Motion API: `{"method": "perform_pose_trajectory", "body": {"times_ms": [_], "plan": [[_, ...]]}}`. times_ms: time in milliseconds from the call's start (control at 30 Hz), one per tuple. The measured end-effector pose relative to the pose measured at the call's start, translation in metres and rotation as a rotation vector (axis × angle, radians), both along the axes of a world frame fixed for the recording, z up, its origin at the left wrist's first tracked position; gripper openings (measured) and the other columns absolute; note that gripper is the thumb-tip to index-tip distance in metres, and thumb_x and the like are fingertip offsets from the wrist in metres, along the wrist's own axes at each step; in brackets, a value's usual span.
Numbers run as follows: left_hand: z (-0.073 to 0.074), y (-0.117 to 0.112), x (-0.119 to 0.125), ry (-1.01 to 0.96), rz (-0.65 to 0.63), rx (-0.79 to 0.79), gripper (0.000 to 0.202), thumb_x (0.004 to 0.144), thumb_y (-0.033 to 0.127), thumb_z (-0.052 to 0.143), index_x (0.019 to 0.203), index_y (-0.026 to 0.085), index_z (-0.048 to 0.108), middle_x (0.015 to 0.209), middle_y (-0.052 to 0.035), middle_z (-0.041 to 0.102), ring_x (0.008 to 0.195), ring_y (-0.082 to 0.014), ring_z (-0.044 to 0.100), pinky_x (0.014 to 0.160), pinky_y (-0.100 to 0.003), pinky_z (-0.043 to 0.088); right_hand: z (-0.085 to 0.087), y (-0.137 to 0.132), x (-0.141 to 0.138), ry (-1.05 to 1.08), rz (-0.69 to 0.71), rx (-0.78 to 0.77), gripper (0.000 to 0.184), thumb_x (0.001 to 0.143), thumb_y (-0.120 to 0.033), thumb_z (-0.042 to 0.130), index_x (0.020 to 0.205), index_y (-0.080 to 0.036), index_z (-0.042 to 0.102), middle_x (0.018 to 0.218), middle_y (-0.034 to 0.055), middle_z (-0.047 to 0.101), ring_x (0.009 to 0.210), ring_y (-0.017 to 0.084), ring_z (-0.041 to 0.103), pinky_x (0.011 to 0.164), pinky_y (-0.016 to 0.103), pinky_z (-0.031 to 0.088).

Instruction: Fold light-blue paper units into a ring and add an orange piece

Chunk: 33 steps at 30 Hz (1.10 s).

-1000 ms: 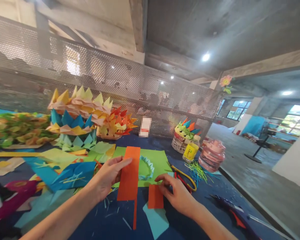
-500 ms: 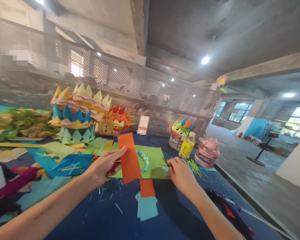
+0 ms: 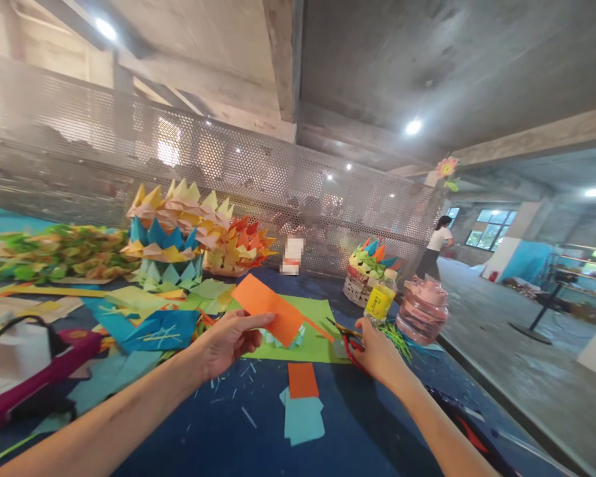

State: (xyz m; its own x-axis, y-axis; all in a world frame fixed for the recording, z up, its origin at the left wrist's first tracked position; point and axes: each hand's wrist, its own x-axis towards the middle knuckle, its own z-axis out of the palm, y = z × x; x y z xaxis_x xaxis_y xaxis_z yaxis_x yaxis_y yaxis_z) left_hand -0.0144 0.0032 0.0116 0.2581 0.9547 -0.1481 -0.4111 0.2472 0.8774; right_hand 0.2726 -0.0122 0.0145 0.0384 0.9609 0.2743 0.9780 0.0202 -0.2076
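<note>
My left hand pinches a rectangular orange paper between thumb and fingers, tilted above a green sheet. A narrow orange strip sticks out from that paper toward the right; whether it is still joined on cannot be made out. In my right hand are red-handled scissors, their blades pointing left near the strip's end. Behind the orange paper, a pale blue folded-paper ring lies partly hidden on the green sheet. Closer to me, an orange paper piece rests on light blue pieces.
Colourful folded-paper crowns and a pile of folded pieces stand back left. A glue bottle, pink jar and paper clippings are at the right. A magenta basket sits left. A person is in the background.
The orange paper has tipped flatter, and its strip now points right instead of hanging down. The scissors have come into clearer view. A person has appeared in the background at the right.
</note>
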Motion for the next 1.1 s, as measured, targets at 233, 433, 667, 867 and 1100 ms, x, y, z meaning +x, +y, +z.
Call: {"method": "perform_pose_trajectory", "body": {"times_ms": [233, 433, 667, 867, 1100], "plan": [[0.002, -0.004, 0.003, -0.058, 0.03, 0.026, 0.01, 0.067, 0.011, 0.074, 0.063, 0.009, 0.066, 0.057, -0.0054, 0.069, 0.053, -0.0105, 0.064, 0.054, -0.015, 0.054, -0.002, -0.012, -0.038, 0.601, 0.254, 0.101, 0.025, 0.088, -0.03, 0.041, 0.111, -0.02, 0.041, 0.077, 0.0009, 0.063, 0.057, 0.013, 0.057, 0.049, 0.023, 0.042], [-0.005, -0.007, 0.01, -0.086, -0.001, 0.037, 0.013, 0.067, 0.014, 0.075, 0.059, 0.01, 0.066, 0.061, -0.008, 0.071, 0.062, -0.0139, 0.068, 0.06, -0.017, 0.055, 0.002, -0.032, -0.069, 1.35, 0.345, -0.035, 0.048, 0.069, -0.043, 0.072, 0.1, -0.023, 0.042, 0.086, 0.0, 0.063, 0.041, 0.005, 0.047, 0.036, 0.018, 0.035], [-0.019, -0.02, 0.028, -0.007, -0.239, 0.123, 0.025, 0.065, 0.029, 0.078, 0.079, 0.01, 0.07, 0.073, -0.0089, 0.073, 0.066, -0.0147, 0.068, 0.056, -0.017, 0.053, -0.014, -0.034, -0.079, 1.425, 0.303, -0.076, 0.055, 0.062, -0.039, 0.079, 0.099, -0.023, 0.042, 0.065, -0.0093, 0.051, 0.035, 0.006, 0.047, 0.032, 0.018, 0.036], [-0.016, -0.009, 0.018, 0.159, -0.087, 0.247, 0.029, 0.069, 0.041, 0.072, 0.078, 0.013, 0.069, 0.076, -0.0071, 0.07, 0.067, -0.0163, 0.064, 0.052, -0.021, 0.047, -0.015, -0.026, -0.068, 1.312, 0.261, -0.015, 0.052, 0.062, -0.039, 0.078, 0.098, -0.022, 0.044, 0.059, -0.0096, 0.052, 0.033, 0.005, 0.045, 0.03, 0.015, 0.032], [-0.017, -0.008, 0.02, 0.687, -0.102, 0.827, 0.021, 0.071, 0.025, 0.064, 0.092, 0.021, 0.069, 0.089, -0.0053, 0.069, 0.081, -0.0197, 0.06, 0.071, -0.026, 0.045, -0.012, -0.015, -0.057, 1.259, 0.262, 0.164, 0.047, 0.064, -0.036, 0.076, 0.099, -0.022, 0.046, 0.065, -0.0087, 0.051, 0.039, 0.004, 0.046, 0.034, 0.016, 0.036]]}}
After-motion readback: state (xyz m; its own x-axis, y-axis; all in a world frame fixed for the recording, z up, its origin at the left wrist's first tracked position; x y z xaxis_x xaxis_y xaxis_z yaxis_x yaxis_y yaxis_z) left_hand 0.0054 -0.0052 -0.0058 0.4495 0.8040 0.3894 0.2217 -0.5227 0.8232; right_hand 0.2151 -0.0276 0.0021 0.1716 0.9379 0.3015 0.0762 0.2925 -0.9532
